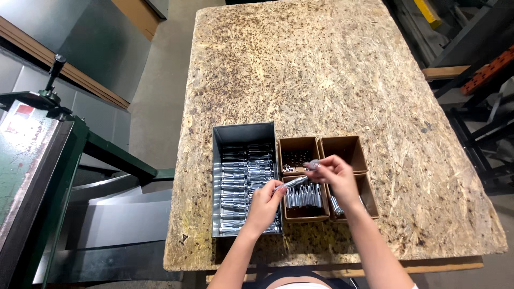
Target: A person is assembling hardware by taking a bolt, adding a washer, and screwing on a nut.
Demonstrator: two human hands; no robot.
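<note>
Both hands grip 1 metal pin (293,183), left hand (264,206) at its lower end, right hand (332,174) pinching the top, best kept steady over the cardboard boxes (305,213).

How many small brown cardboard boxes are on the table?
4, in a two-by-two block right of the grey metal tray: far-left, far-right, near-left, and near-right, partly covered by the right hand.

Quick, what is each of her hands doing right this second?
Left hand: closed on the lower end of a silver metal pin.
Right hand: fingers pinched at the pin's upper end, over the small cardboard boxes.
</note>
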